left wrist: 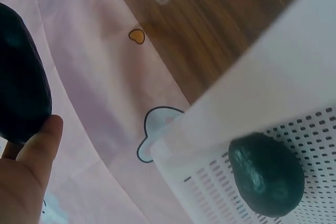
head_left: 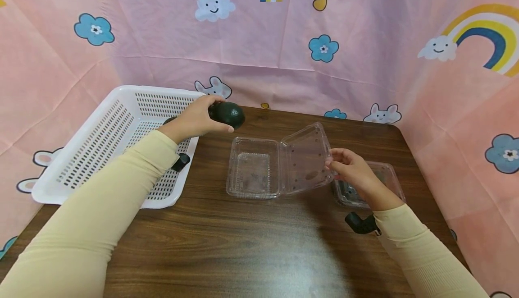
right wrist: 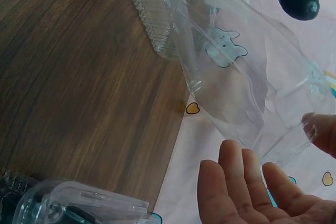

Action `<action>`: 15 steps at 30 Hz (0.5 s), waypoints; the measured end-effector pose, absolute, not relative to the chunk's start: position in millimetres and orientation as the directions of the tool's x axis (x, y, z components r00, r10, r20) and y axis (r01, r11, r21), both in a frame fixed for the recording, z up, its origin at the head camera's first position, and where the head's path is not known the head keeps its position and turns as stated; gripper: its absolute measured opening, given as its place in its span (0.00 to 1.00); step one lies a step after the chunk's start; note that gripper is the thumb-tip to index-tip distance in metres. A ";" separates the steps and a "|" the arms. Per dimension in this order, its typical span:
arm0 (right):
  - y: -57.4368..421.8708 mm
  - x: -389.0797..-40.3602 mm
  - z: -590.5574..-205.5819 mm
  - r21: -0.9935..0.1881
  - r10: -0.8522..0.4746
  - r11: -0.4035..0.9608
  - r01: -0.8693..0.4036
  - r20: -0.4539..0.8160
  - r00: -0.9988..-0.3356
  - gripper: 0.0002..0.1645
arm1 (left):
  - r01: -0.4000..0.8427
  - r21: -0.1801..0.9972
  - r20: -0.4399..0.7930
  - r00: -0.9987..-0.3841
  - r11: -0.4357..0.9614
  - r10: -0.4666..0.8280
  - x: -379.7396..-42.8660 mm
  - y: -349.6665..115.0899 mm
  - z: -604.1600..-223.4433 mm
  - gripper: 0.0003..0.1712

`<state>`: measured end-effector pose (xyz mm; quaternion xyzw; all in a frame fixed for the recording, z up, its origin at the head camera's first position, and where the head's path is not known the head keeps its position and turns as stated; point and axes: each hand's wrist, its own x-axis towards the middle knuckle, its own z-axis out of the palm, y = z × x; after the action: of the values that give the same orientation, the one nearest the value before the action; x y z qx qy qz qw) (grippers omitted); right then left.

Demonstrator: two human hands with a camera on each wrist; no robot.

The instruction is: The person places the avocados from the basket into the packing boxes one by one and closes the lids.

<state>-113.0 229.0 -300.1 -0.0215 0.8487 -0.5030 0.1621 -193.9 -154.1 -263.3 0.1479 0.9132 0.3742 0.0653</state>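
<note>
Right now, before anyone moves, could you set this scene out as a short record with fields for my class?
Left hand: holds a dark green oval fruit
Right hand: holds the edge of a clear plastic lid
Middle: open, clear rectangular plastic box, hinged to that lid
Right: second clear plastic box, partly hidden by the right arm; dark contents
Left: white rectangular perforated plastic basket; another dark green fruit inside
Surface: brown wood-grain table
Backdrop: pink cartoon-printed cloth
</note>
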 end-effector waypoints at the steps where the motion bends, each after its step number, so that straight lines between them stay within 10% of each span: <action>1: 229.4 -113.1 -300.3 -0.860 -0.199 0.495 0.125 -0.252 -0.947 0.32 | 0.220 0.703 -0.009 -0.948 0.676 0.317 -194.3 -152.0 -263.3 0.46; 15: 230.5 -110.8 -299.1 -0.860 -0.197 0.500 0.102 -0.228 -0.953 0.33 | 0.208 0.727 -0.025 -0.944 0.654 0.328 -201.5 -130.1 -270.8 0.45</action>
<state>-110.8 230.5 -299.1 -0.0279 0.8530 -0.4991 0.1500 -201.5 -130.1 -270.8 0.1481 0.9061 0.3888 0.0773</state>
